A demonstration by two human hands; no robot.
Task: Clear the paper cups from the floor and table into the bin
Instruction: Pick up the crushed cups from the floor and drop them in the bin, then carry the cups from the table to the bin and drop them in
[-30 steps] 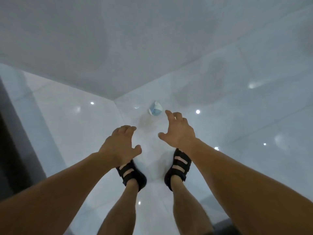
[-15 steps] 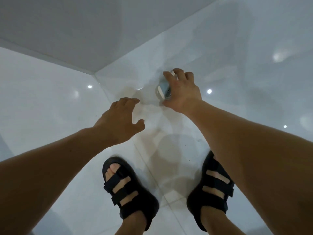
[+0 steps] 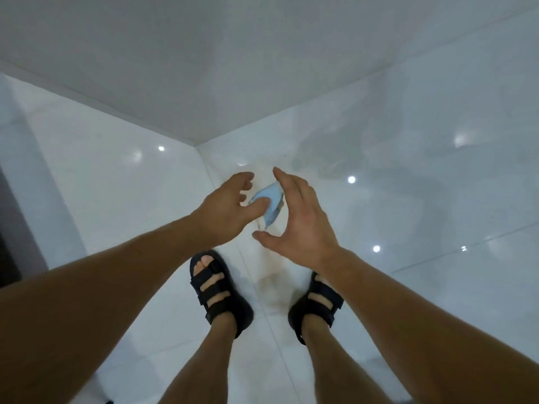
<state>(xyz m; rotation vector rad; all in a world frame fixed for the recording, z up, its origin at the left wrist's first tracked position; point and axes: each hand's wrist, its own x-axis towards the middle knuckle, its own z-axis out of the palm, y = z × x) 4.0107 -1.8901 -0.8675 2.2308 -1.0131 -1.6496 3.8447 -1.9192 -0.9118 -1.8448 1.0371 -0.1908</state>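
Note:
A crushed pale blue and white paper cup is off the floor, between my two hands, above my feet. My left hand pinches its near side, with the thumb laid on the cup and the fingers curled over its far edge. My right hand is spread just right of the cup, fingers straight, thumb reaching under its lower end. The cup seems to lean on those fingers. No bin or table is in view.
I stand on glossy white floor tiles in a corner where a white wall meets the floor. My feet are in black sandals just below the hands. A dark upright edge runs along the far left.
My right hand reached the cup on the floor by the wall, gripped it and lifted it toward me. My left hand has come in and taken hold of it.

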